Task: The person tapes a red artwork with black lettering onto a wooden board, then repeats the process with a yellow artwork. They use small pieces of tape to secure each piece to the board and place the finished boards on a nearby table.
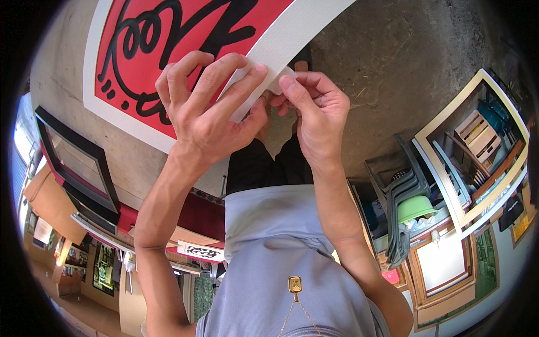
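Left hand (205,118): fingers spread, fingertips on white border (306,25) of red panel with black brushwork (168,53). Panel lay ahead, angled, upper part out of view; left hand covered part of it. Right hand (323,109): thumb and fingers pinched small white strip (275,85) at border's edge; fingers partly hid contact. Dark trousers (252,165) below hands. Left: black frame (110,177). Right: stacked dark chairs (396,241), green bowl (414,208), pale frame (442,180). Concrete floor (387,62) beyond.

The left head-mounted fisheye camera faces downward. Close range: left hand (205,122), right hand (324,121) and grey shirt (292,247). Farther: concrete floor (387,73) beyond the hands. Straight edges bend toward the rim.
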